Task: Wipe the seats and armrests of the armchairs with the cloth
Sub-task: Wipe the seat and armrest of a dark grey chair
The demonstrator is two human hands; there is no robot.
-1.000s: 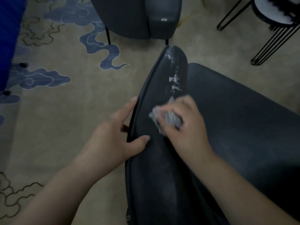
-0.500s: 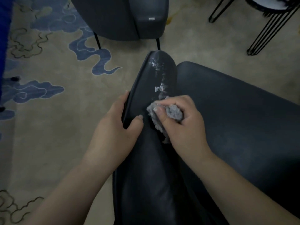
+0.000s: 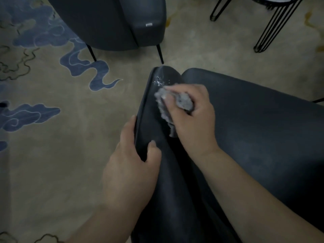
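Note:
A dark leather armchair fills the lower right, its seat (image 3: 254,120) to the right and its left armrest (image 3: 157,130) running up the middle. White specks (image 3: 160,82) lie near the armrest's far tip. My right hand (image 3: 194,118) grips a bunched grey cloth (image 3: 182,102) and presses it on the armrest just below the specks. My left hand (image 3: 133,158) holds the armrest's outer edge lower down, thumb on top, fingers wrapped over the side.
A second dark armchair (image 3: 112,23) stands at the top on thin black legs. A black wire-legged stool (image 3: 270,23) is at the top right. Beige carpet with blue cloud patterns (image 3: 84,67) covers the floor on the left.
My right hand has pushed the cloth further up the armrest toward its tip, and fewer white specks show than before. My left hand keeps its hold on the armrest edge.

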